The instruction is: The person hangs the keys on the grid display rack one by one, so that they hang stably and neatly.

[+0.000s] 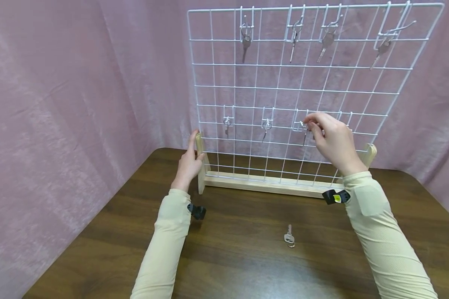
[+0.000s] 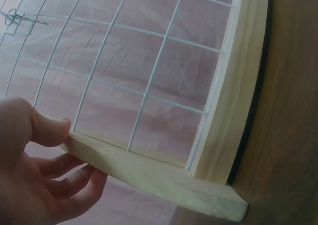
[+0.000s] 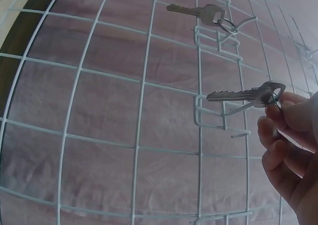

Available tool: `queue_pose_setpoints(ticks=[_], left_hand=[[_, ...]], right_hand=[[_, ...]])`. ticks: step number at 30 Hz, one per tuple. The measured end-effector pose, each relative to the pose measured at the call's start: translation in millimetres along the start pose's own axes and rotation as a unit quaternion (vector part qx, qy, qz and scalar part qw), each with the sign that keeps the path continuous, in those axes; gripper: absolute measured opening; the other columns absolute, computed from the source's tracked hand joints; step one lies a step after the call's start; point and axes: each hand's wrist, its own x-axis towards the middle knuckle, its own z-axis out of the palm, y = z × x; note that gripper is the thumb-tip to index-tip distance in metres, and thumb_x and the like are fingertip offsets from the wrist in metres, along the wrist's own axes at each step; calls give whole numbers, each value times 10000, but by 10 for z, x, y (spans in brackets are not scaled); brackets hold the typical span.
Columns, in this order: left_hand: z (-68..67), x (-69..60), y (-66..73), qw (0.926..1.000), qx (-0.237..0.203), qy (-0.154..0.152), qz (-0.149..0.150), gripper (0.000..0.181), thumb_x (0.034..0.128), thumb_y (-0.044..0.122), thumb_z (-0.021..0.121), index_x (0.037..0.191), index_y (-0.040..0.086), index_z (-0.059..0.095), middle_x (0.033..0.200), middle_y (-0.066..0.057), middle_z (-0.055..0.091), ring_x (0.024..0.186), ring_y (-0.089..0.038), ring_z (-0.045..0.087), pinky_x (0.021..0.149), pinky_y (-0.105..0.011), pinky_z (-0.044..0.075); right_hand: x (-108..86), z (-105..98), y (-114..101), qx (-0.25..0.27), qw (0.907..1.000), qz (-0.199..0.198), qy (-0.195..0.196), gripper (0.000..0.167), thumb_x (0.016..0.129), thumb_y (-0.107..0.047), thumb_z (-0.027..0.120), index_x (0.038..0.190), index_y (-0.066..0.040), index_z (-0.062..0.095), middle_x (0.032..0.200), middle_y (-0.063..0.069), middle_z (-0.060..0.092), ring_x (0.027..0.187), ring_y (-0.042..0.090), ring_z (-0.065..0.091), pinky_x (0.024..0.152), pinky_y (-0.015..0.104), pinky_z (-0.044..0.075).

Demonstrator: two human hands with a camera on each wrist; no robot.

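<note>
My right hand (image 1: 333, 141) is at the third hook of the grid's lower row. Its thumb and finger pinch the small ring of a silver key (image 3: 248, 94); in the right wrist view, the key lies alongside the white wire hook (image 3: 223, 116). Whether the ring is over the hook's tip cannot be told. My left hand (image 1: 188, 165) grips the wooden upright (image 2: 149, 178) at the left end of the stand, thumb on one side and fingers on the other. The white wire grid (image 1: 269, 87) stands upright in this wooden base.
Another key (image 1: 289, 238) with a ring lies on the brown table (image 1: 232, 245) in front of the stand. Several keys hang from the top hooks. Two lower hooks to the left hold a key (image 1: 227, 124) and another key (image 1: 266, 126). Pink curtain (image 1: 78, 83) stands behind.
</note>
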Motion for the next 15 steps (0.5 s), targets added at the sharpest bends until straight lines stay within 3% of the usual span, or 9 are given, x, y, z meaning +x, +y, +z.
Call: queue_pose_setpoints(ticks=[11,15], left_hand=[[12,1,-5,10000,7,33,67,770,985,165,527,1502,492,60,1116,-230,629,896,-388,638,758,-493,524],[7,-8,2,9999,16,-2,129,763,989,162,526,1517,453,58,1070,-220,642,806,-352,621,696,-446,497]], right_hand=[[-23,50,45,66,9994,264,-199,181,961,-23,492,1048,-49,648,890,139,714,727,259,634,625,380,440],[-60,14,50,35,9983,514,-255,182,970,-56,486,1049,-57,650,874,116,707,700,180,594,624,298,414]])
